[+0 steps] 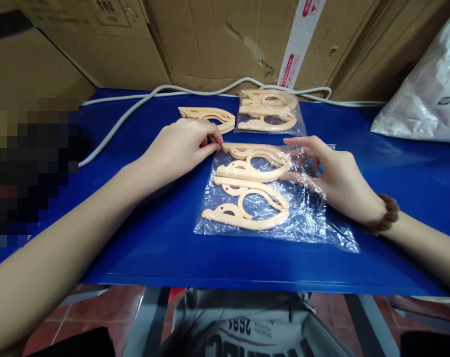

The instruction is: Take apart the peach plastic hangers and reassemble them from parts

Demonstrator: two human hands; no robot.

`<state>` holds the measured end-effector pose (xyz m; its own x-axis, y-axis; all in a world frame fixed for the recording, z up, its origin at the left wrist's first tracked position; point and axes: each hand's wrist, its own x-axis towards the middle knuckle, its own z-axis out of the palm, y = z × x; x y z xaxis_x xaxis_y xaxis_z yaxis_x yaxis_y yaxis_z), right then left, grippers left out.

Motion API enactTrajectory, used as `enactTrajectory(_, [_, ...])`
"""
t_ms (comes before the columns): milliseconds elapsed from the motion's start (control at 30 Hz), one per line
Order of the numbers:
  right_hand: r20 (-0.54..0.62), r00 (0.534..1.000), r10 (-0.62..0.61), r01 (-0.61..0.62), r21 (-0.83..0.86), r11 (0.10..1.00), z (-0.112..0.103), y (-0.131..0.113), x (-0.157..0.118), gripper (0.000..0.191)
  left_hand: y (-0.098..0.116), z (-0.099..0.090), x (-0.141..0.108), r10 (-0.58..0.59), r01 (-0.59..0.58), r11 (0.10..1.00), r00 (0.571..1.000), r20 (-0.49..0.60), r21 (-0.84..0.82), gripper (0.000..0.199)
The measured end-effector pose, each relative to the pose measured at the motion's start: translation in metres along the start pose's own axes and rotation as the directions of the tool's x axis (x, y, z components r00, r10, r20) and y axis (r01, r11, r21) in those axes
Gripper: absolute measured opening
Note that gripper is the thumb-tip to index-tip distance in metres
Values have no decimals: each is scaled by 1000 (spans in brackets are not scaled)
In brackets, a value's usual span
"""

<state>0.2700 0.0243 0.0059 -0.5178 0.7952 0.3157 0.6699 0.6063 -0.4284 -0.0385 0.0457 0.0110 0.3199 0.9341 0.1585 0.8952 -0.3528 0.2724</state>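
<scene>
Left hand [183,141] pinched at the upper left corner of a clear bag [310,223], presumably to steady it; whether film or wood is gripped cannot be told. Right hand [332,171], thumb and fingers apart, lies at the bag's right, some digits visible through film. Pale curved hangers [243,222] lie flat inside, on the desk [150,253], probably stacked in rows for fit. Forearms converge from either side, palms downward.
</scene>
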Motion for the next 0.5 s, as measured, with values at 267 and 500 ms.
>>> enactTrajectory(267, [-14,1000,-9,8,-49,999,0,1,-1,50,-5,0,-1,141,-143,987,990,-28,-69,37])
enactTrajectory(500, [-14,999,-48,46,-127,991,2,-1,-3,48,-9,3,3,217,-216,971,976,-2,-106,38])
